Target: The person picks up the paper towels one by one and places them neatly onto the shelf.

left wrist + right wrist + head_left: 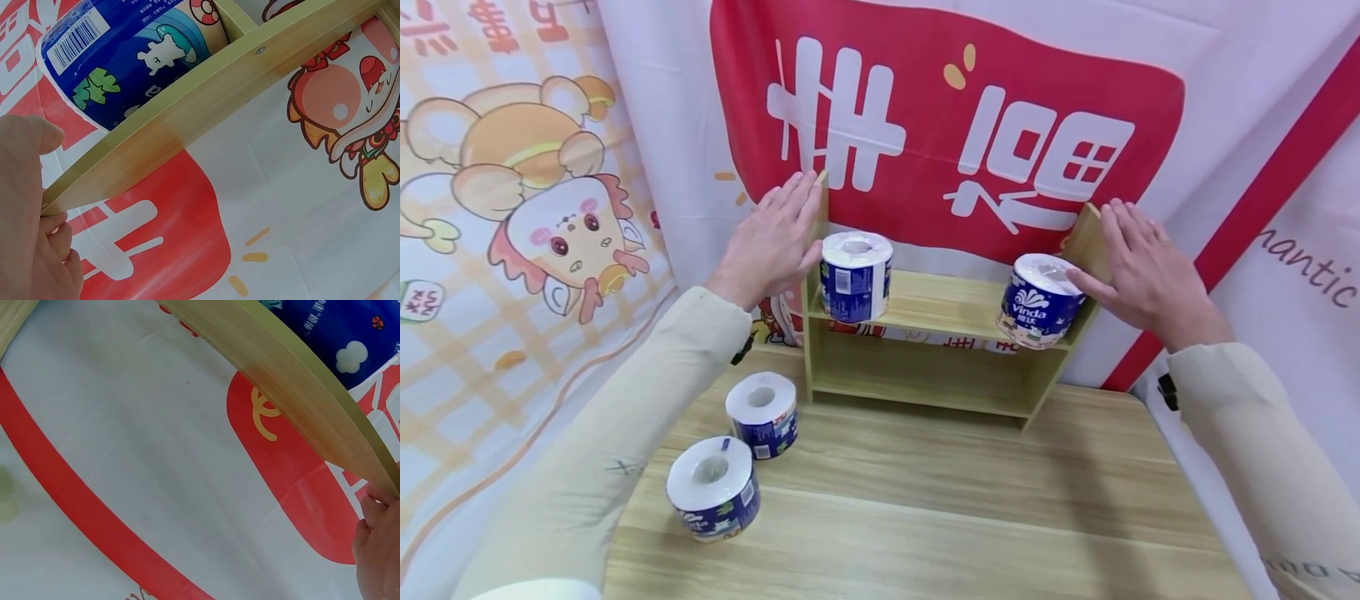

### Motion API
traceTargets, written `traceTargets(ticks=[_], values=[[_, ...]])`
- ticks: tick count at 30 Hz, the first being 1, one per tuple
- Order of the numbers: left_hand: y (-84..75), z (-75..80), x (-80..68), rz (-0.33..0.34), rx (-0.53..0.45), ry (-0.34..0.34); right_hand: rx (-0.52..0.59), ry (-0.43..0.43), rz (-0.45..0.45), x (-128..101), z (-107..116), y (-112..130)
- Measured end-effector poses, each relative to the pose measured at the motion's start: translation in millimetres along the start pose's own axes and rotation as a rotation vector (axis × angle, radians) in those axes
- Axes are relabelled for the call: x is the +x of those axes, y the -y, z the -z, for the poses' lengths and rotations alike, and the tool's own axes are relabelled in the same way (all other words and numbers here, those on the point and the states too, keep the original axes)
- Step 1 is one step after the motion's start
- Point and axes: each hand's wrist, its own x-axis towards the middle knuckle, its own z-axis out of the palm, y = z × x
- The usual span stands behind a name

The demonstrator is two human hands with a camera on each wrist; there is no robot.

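Observation:
A small wooden shelf (925, 392) stands at the back of the table. My left hand (772, 237) holds its left side panel near the top, thumb inside and fingers outside. In the left wrist view, that panel (156, 125) runs between thumb and fingers. My right hand (1157, 271) holds the right side panel (312, 387) the same way, its thumb overlapping a roll in the head view. Two blue-wrapped toilet paper rolls sit on the upper board: a left roll (854, 287) and a right roll (1036, 310), each close to a side panel.
Two more wrapped rolls, a nearer roll (718, 504) and a farther roll (767, 429), stand on the wooden table (925, 517) left of the shelf. A printed red and white cloth (925, 200) hangs behind the shelf. A cartoon-patterned cloth (535, 250) covers the left side.

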Motion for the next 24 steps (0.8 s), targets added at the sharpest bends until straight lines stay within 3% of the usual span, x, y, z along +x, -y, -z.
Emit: traceTargets(ticks=[17,24], values=[[-3.7,19.4,-5.0,-0.012,0.056,0.004,-0.001,-0.028,0.018,0,0,-2],[-6.0,26.9,-5.7,-0.032,0.059,0.040,-0.011,-0.015,0.013,-3,-3,-5]])
